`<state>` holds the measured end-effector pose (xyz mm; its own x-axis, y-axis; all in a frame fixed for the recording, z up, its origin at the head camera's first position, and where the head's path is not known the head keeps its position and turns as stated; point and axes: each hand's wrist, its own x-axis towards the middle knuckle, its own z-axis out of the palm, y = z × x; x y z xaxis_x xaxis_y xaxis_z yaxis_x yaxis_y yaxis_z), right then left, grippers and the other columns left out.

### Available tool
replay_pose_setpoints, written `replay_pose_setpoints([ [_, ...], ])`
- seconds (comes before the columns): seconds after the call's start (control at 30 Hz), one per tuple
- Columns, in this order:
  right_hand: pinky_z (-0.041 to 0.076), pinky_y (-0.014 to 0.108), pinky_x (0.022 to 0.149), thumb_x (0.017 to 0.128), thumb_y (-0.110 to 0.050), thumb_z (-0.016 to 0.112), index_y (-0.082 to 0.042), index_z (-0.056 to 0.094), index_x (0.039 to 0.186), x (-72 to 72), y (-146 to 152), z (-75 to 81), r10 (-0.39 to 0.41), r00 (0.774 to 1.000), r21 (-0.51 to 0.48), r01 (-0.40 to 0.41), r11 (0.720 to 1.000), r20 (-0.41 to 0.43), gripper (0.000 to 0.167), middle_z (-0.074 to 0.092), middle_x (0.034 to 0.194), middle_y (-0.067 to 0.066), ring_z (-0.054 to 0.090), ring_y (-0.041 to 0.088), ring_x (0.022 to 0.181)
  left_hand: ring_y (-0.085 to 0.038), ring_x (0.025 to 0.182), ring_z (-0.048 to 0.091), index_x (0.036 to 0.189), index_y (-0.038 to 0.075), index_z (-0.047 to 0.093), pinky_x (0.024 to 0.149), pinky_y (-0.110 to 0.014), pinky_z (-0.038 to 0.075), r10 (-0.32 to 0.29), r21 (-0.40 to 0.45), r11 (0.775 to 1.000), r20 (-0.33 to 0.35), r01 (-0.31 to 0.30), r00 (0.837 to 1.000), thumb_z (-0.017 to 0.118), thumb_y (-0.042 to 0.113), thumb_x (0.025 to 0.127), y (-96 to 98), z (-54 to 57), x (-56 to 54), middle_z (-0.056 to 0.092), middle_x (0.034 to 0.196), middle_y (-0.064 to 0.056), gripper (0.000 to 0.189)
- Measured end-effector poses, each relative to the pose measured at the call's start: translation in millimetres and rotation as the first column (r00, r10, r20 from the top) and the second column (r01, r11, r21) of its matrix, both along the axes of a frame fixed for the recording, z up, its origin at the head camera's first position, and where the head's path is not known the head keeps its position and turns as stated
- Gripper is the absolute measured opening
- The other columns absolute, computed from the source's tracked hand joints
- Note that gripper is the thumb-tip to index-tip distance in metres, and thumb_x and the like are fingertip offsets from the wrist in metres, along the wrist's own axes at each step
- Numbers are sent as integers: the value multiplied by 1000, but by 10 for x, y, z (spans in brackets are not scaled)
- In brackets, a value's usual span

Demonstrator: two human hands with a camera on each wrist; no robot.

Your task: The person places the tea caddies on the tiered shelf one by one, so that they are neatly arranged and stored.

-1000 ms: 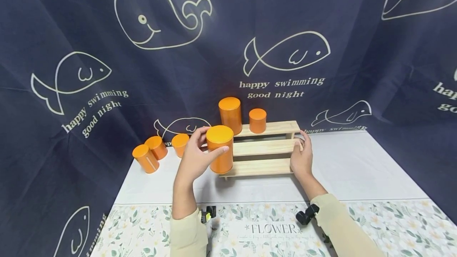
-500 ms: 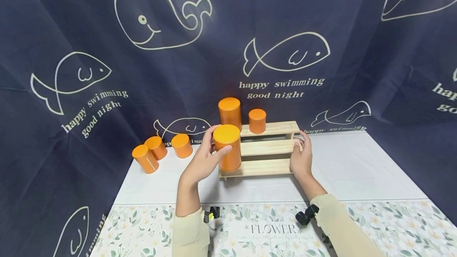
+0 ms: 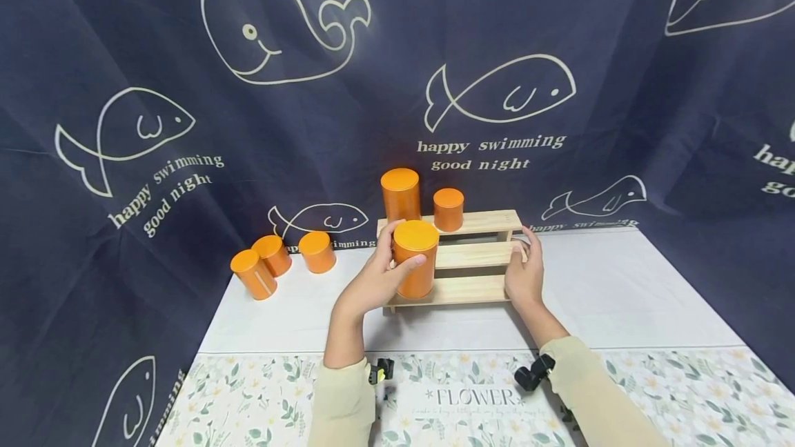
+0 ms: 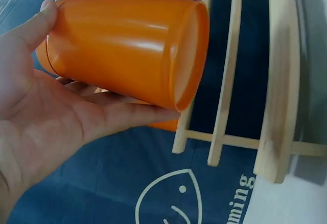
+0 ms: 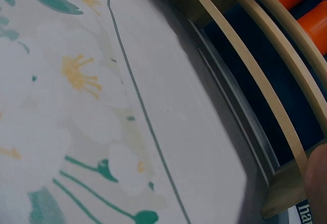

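My left hand point(image 3: 373, 278) grips a large orange canister point(image 3: 415, 261) with a lid, thumb across its front near the top. In the left wrist view the same canister point(image 4: 122, 47) shows its base facing the shelf, apart from the lower boards. A three-tier wooden rack point(image 3: 472, 288) stands behind it. My right hand point(image 3: 524, 276) holds the rack's right end, and only a bit of that hand point(image 5: 318, 178) shows in the right wrist view. On the top tier stand a tall orange canister point(image 3: 400, 195) and a small one point(image 3: 448, 210).
To the left on the white table are a leaning orange canister point(image 3: 253, 274), a shorter canister point(image 3: 272, 256) behind it and another short canister point(image 3: 317, 252). A floral mat point(image 3: 466, 426) covers the front. A dark curtain point(image 3: 397, 116) hangs behind the rack.
My left hand has carried the large canister rightward, from the rack's left end to in front of its left half. The right hand stays on the rack's end.
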<state>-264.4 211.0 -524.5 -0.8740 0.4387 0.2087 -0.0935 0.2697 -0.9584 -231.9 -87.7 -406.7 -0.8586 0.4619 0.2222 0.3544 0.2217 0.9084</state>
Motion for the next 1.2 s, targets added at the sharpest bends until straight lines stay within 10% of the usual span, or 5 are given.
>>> replay_pose_setpoints([
  [1.2,36,55,126,113,-11,37,-15,32,164,1,13,-8,-39,999,7,39,999,-12,52,53,154,25,49,41,147,-17,146,52,162,22,25,125,-51,40,-7,184,983,-24,12,1000,76,31,99,934,-145,-71,52,155,-1,82],
])
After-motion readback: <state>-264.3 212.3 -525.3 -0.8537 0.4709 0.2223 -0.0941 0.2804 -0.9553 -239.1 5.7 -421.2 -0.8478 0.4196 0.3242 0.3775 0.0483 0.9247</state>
